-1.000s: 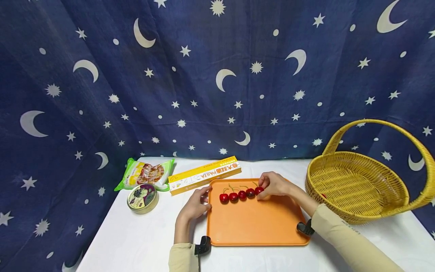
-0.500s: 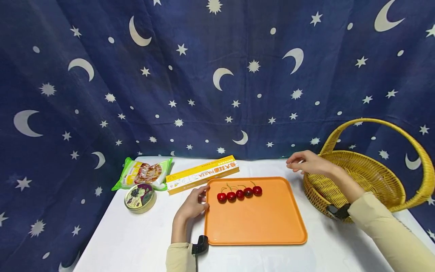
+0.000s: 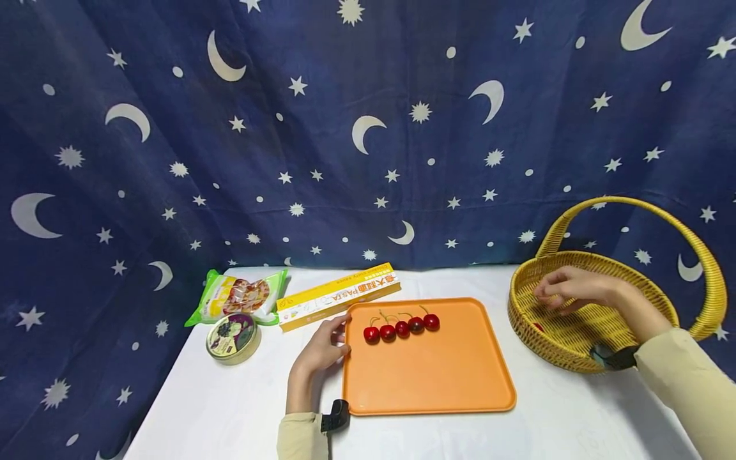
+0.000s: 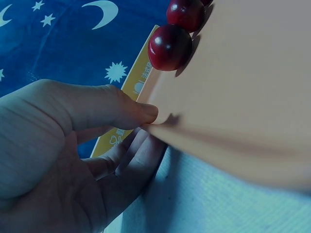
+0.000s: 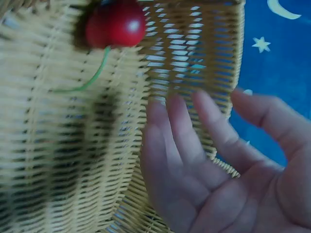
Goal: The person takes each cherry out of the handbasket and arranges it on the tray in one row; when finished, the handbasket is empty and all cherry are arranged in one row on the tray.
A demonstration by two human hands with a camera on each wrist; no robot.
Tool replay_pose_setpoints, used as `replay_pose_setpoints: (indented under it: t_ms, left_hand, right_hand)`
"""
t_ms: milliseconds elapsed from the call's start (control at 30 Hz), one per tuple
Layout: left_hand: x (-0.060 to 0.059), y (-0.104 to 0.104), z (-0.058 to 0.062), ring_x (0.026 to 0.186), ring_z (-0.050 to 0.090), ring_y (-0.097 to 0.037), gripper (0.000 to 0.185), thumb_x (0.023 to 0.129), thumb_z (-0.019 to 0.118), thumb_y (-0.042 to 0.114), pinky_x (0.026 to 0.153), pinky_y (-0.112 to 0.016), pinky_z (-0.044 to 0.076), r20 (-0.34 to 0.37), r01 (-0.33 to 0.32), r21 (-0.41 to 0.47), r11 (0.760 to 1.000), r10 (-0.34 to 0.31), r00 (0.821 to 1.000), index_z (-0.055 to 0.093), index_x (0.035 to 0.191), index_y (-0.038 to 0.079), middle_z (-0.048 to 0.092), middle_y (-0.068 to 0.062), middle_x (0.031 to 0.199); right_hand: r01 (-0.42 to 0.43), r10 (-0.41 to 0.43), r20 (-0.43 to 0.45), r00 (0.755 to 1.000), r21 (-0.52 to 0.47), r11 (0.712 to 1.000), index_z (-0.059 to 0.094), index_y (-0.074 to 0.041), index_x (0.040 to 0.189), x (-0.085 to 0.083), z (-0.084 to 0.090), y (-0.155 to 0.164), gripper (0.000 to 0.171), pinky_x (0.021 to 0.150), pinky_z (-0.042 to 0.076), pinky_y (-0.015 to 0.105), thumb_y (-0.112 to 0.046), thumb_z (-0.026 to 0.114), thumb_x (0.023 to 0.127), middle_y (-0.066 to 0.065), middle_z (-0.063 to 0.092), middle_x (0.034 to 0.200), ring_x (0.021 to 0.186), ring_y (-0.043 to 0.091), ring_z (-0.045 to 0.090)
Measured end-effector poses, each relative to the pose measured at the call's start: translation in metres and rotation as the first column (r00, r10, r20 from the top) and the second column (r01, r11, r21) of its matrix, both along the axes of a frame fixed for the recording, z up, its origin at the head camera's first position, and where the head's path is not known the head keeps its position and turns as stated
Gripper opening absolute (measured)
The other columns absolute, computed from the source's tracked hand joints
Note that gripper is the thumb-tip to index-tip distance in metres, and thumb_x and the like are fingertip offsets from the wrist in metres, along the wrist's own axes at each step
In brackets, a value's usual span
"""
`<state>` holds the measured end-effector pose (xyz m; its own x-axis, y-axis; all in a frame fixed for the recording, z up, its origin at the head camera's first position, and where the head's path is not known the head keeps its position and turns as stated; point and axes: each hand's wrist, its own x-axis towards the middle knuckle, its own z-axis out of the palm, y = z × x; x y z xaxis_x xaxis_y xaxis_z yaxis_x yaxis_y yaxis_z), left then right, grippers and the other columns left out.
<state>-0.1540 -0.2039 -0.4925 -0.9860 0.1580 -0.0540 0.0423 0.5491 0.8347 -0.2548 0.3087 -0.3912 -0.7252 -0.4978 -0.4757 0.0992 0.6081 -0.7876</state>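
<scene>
Several red cherries [image 3: 402,329] with green stems lie in a row along the far part of an orange tray [image 3: 428,378]. My left hand [image 3: 322,350] pinches the tray's left edge, thumb on the rim and fingers beneath, as the left wrist view shows. Over the inside of a yellow wicker basket [image 3: 549,350] hovers my right hand [image 3: 581,287], fingers loosely bent and holding nothing. A red cherry [image 5: 127,24] with a green stem sits inside the basket, a short way from the right fingertips [image 5: 177,104]. In the head view that hand partly hides the basket's inside.
Behind the tray stands a yellow and white pasta box [image 3: 339,299]. Left of it lie a green-edged food bag [image 3: 247,295] and a round tin [image 3: 232,338]. The basket's tall arched handle [image 3: 644,206] rises over its right side. A starry blue curtain [image 3: 310,140] hangs behind the table.
My right hand has let go of the rightmost cherry on the tray and moved right, over the basket rim and into the basket. The left hand has stayed on the tray edge.
</scene>
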Motion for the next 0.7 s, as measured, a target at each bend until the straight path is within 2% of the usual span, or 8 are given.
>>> replay_pose_setpoints:
  t_ms: [67,133,300,500,700]
  left_hand:
    - [0.0,0.0,0.0,0.087,0.054,-0.02,0.064,0.074,0.068,-0.01,0.076,-0.03,0.046,0.001,-0.003,-0.002,1.0,0.003,1.0,0.053,0.137,-0.003,0.052,-0.014,0.11]
    - [0.001,0.001,-0.001,0.087,0.053,-0.02,0.064,0.074,0.068,-0.01,0.076,-0.03,0.045,0.005,-0.007,-0.006,1.0,0.007,1.0,0.053,0.137,-0.002,0.052,-0.013,0.109]
    - [0.001,0.0,-0.002,0.086,0.053,-0.02,0.065,0.074,0.067,-0.011,0.072,-0.028,0.044,0.003,-0.003,0.004,1.0,0.003,1.0,0.053,0.137,-0.004,0.051,-0.014,0.108]
    - [0.002,0.0,-0.002,0.086,0.053,-0.02,0.065,0.074,0.068,-0.011,0.072,-0.028,0.045,-0.003,0.001,0.009,1.0,-0.001,1.0,0.053,0.136,-0.004,0.051,-0.014,0.109]
    - [0.002,0.001,0.0,0.088,0.054,-0.021,0.066,0.074,0.067,-0.011,0.072,-0.028,0.046,0.01,-0.006,0.013,1.0,0.006,1.0,0.052,0.137,-0.004,0.051,-0.016,0.111]
  right_hand:
    - [-0.026,0.026,0.042,0.999,0.008,1.0,0.056,0.014,0.121,0.001,-0.002,0.002,0.036,0.079,0.055,0.041,-0.014,0.049,0.1,0.017,0.063,0.116,0.099,0.029,0.065]
    - [-0.032,0.03,0.087,0.996,0.022,0.999,0.056,0.013,0.12,0.001,-0.004,0.001,0.034,0.077,0.055,0.042,-0.014,0.051,0.099,0.017,0.063,0.114,0.097,0.032,0.066]
    - [-0.04,0.021,0.171,0.985,0.108,0.993,0.061,0.006,0.116,0.001,-0.01,-0.008,0.028,0.072,0.056,0.042,-0.011,0.054,0.095,0.013,0.063,0.105,0.088,0.03,0.067]
    - [-0.063,0.026,0.213,0.977,0.172,0.983,0.058,0.001,0.114,0.001,-0.015,-0.022,0.027,0.069,0.058,0.039,-0.01,0.055,0.09,0.013,0.062,0.102,0.082,0.03,0.069]
    - [-0.059,0.021,0.246,0.969,0.146,0.988,0.047,0.003,0.116,0.001,-0.016,-0.031,0.036,0.07,0.058,0.038,-0.007,0.06,0.084,0.014,0.061,0.094,0.077,0.026,0.068]
